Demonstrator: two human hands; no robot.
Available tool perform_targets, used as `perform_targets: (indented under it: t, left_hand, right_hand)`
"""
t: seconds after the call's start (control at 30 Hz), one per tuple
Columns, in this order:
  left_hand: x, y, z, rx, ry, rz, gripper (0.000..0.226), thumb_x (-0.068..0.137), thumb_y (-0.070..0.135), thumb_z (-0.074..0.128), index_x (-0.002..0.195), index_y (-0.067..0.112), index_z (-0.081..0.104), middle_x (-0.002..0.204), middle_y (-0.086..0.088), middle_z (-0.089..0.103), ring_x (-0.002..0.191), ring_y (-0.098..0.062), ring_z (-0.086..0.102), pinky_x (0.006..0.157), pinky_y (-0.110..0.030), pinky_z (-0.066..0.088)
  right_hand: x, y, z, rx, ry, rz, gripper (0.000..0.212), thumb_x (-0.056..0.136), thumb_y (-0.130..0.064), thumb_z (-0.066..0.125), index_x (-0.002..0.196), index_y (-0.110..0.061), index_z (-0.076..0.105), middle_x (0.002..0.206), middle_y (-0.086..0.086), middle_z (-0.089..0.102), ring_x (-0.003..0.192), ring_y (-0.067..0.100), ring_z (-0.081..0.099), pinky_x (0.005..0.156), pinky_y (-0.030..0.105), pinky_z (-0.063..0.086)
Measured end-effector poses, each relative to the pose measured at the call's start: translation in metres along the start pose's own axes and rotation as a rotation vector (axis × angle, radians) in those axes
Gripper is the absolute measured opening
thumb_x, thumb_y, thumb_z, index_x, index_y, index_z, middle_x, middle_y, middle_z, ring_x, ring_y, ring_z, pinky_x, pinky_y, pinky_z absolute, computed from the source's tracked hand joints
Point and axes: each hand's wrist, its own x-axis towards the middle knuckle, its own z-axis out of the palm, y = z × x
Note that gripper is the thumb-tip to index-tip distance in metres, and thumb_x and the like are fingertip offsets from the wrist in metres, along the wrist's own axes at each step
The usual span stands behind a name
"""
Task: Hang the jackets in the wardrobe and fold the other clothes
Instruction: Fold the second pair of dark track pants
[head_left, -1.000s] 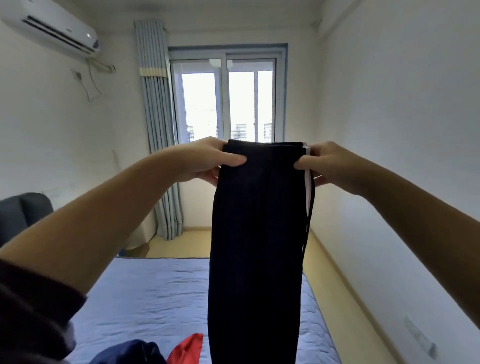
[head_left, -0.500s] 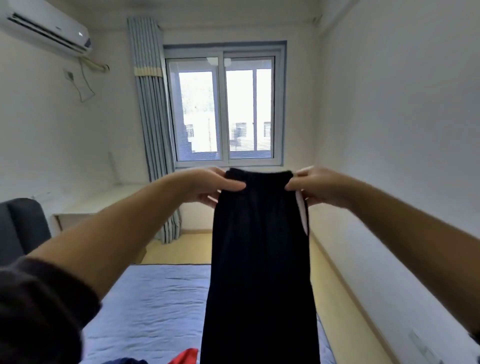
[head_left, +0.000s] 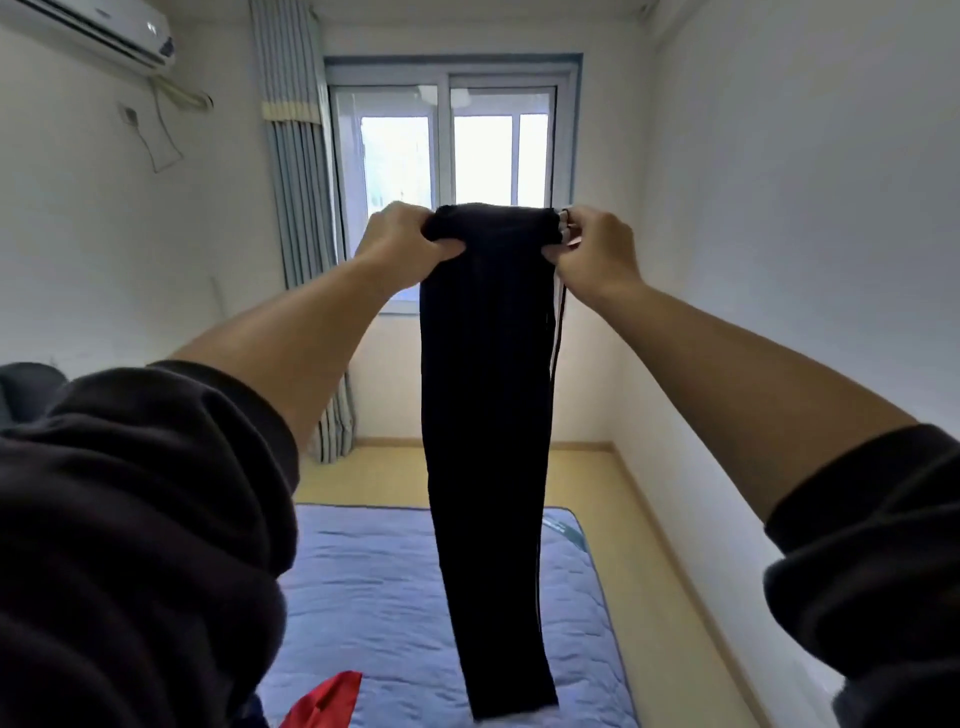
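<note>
Above blue mattress | window ahead | left grip, right grip pinch black trousers

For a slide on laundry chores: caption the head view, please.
Left hand and right hand hold dark trousers up by the waistband above a blue bed, facing the window.

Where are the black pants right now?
In the head view the black pants hang in the middle, gripped at the top by the left hand and right hand, above the blue bed.
</note>
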Motion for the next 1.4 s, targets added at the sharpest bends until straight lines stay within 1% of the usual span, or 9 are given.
perform_targets:
  t: [0.2, 0.37, 0.47, 0.63, 0.73, 0.83, 1.0, 1.23, 1.4]
  left_hand:
    - [-0.084, -0.023, 0.028, 0.106, -0.160, 0.029, 0.026, 0.086, 0.033, 0.067, 0.102, 0.012, 0.069, 0.083, -0.002, 0.063, 0.068, -0.012, 0.055, 0.058, -0.021, 0.039]
    - [-0.205, -0.062, 0.057, 0.073, -0.344, -0.052, 0.026, 0.083, 0.030, 0.070, 0.098, 0.009, 0.072, 0.083, -0.010, 0.068, 0.080, -0.022, 0.059, 0.071, -0.030, 0.044]
    - [-0.306, -0.087, 0.065, 0.062, -0.463, -0.118, 0.015, 0.080, 0.026, 0.073, 0.087, 0.012, 0.071, 0.070, -0.005, 0.060, 0.071, -0.019, 0.054, 0.059, -0.029, 0.036]
    - [-0.492, -0.122, 0.048, -0.019, -0.724, -0.289, 0.039, 0.066, 0.040, 0.069, 0.085, 0.007, 0.072, 0.073, -0.009, 0.067, 0.071, -0.011, 0.057, 0.064, -0.031, 0.041]
    - [-0.578, -0.133, 0.027, -0.052, -0.805, -0.404, 0.016, 0.076, 0.026, 0.076, 0.082, 0.012, 0.072, 0.068, -0.001, 0.061, 0.067, -0.006, 0.053, 0.057, -0.020, 0.036]
    - [-0.635, -0.139, 0.010, -0.094, -0.886, -0.469, 0.007, 0.079, 0.018, 0.074, 0.079, 0.014, 0.069, 0.067, 0.001, 0.059, 0.068, -0.006, 0.052, 0.059, -0.023, 0.036]
    - [-0.660, -0.149, 0.005, -0.189, -0.930, -0.546, 0.004, 0.082, 0.011, 0.071, 0.080, 0.013, 0.067, 0.067, 0.004, 0.059, 0.064, -0.002, 0.050, 0.053, -0.011, 0.036]
    - [-0.641, -0.195, 0.074, -0.229, -0.920, -0.650, 0.018, 0.087, 0.010, 0.063, 0.104, 0.007, 0.068, 0.096, -0.005, 0.069, 0.090, -0.015, 0.062, 0.073, -0.023, 0.045]
    - [-0.618, -0.261, 0.177, -0.255, -0.896, -0.806, 0.019, 0.090, 0.016, 0.060, 0.108, 0.012, 0.064, 0.104, -0.004, 0.069, 0.099, -0.019, 0.064, 0.086, -0.035, 0.050]
  right_hand:
    - [-0.093, 0.024, -0.014, -0.026, -0.095, 0.055, 0.016, 0.087, -0.012, 0.065, 0.102, -0.007, 0.065, 0.090, -0.002, 0.059, 0.081, 0.015, 0.056, 0.065, 0.015, 0.037]
    - [-0.232, 0.044, -0.021, -0.044, -0.229, 0.176, 0.003, 0.080, -0.019, 0.065, 0.082, -0.021, 0.064, 0.080, 0.002, 0.064, 0.076, 0.021, 0.062, 0.065, 0.026, 0.044]
    - [-0.345, 0.042, -0.029, -0.036, -0.318, 0.289, 0.018, 0.076, -0.010, 0.068, 0.093, -0.015, 0.069, 0.090, 0.008, 0.066, 0.079, 0.021, 0.062, 0.067, 0.016, 0.041]
    - [-0.542, 0.004, -0.049, -0.045, -0.534, 0.517, 0.024, 0.075, -0.007, 0.072, 0.099, -0.010, 0.070, 0.093, 0.007, 0.065, 0.083, 0.019, 0.062, 0.071, 0.019, 0.039]
    - [-0.622, -0.028, -0.064, -0.020, -0.598, 0.623, 0.020, 0.076, -0.006, 0.071, 0.096, -0.003, 0.070, 0.092, 0.010, 0.067, 0.081, 0.020, 0.062, 0.070, 0.021, 0.040]
    - [-0.673, -0.053, -0.079, -0.028, -0.714, 0.672, 0.013, 0.076, -0.009, 0.071, 0.088, -0.003, 0.068, 0.082, 0.006, 0.066, 0.076, 0.017, 0.060, 0.062, 0.017, 0.037]
    - [-0.691, -0.058, -0.079, -0.021, -0.776, 0.704, 0.016, 0.077, -0.008, 0.070, 0.091, -0.001, 0.068, 0.083, 0.007, 0.069, 0.079, 0.020, 0.064, 0.061, 0.012, 0.039]
    - [-0.689, 0.009, -0.021, 0.133, -0.796, 0.916, 0.011, 0.079, -0.006, 0.068, 0.089, -0.009, 0.066, 0.077, 0.001, 0.063, 0.075, 0.015, 0.058, 0.067, 0.024, 0.043]
    - [-0.691, 0.107, 0.059, 0.237, -0.795, 1.091, 0.013, 0.085, -0.005, 0.063, 0.097, -0.004, 0.067, 0.082, 0.005, 0.064, 0.076, 0.012, 0.055, 0.068, 0.021, 0.042]
